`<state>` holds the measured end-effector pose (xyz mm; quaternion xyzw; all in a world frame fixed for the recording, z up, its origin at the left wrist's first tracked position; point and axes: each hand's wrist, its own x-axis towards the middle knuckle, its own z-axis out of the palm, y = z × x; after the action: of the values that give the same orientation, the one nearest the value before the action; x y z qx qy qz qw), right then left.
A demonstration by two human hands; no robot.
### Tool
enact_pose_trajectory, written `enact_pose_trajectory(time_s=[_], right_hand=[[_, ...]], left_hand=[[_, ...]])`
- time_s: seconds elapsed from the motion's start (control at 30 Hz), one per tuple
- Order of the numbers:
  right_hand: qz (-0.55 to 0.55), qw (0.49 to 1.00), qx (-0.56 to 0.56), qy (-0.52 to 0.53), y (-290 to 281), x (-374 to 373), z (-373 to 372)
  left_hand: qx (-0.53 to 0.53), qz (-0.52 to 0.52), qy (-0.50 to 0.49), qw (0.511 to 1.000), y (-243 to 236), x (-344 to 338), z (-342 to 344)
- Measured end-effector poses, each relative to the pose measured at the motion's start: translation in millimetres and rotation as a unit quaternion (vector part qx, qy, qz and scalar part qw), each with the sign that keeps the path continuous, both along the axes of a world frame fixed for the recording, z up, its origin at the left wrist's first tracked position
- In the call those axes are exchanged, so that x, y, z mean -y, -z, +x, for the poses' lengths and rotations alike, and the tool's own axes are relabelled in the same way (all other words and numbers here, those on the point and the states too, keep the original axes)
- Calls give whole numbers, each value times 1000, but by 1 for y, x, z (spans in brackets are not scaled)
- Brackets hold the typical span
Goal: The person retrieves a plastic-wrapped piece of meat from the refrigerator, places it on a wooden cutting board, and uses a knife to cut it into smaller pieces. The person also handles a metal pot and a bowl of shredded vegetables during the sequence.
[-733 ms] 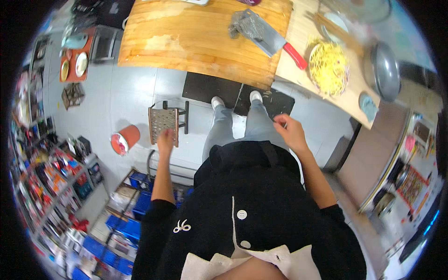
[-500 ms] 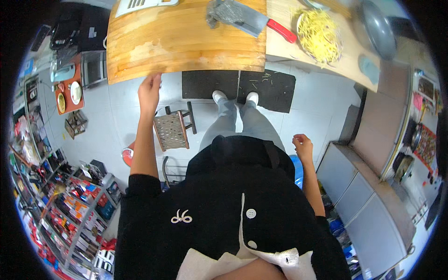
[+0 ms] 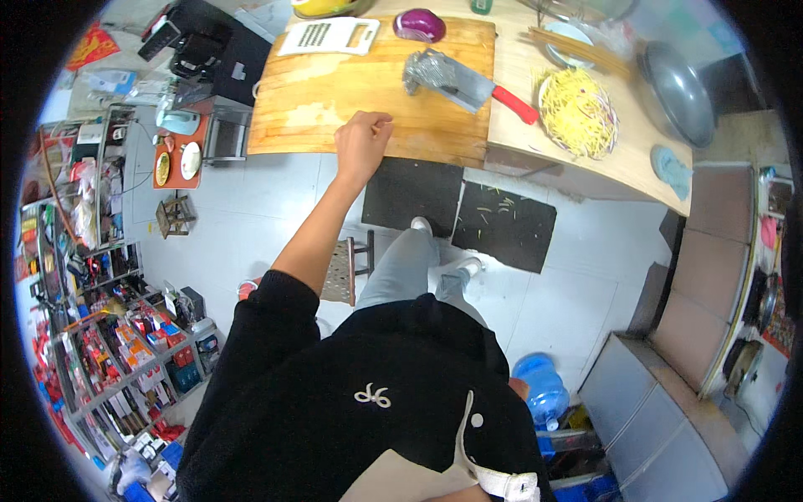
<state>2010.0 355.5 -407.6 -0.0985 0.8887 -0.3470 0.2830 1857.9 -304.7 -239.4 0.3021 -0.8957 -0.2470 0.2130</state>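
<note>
Left hand (image 3: 361, 144) moved up from board's near edge onto wooden chopping board (image 3: 376, 88), arm stretched forward, fingers curled into loose fist, pinching something thin, can't tell what. Right hand dropped out of view. Bare board all round fist. Cleaver (image 3: 468, 84) lies flat well right of hand, long axis diagonal, red handle pointing right toward plate of yellow shreds (image 3: 577, 113). Grater (image 3: 328, 36), purple onion (image 3: 418, 23) at far edge of bench

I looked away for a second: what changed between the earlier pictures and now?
The left hand rose from beside the small metal stool to the near edge of the large wooden cutting board, fingers curled. The right hand dropped from view. The red-handled cleaver stayed on the board.
</note>
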Motion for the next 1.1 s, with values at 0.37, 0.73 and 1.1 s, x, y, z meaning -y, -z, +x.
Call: enact_pose_trajectory(time_s=[0.37,0.73,1.1], right_hand=[[-23,873,181,453,-61,76,-80],[108,915,145,359,-87,250,1],[167,916,204,304,-51,224,-15]], left_hand=[[140,-46,2,989,25,48,-139],[25,23,133,991,53,114,-117],[-19,21,79,996,16,179,-75]])
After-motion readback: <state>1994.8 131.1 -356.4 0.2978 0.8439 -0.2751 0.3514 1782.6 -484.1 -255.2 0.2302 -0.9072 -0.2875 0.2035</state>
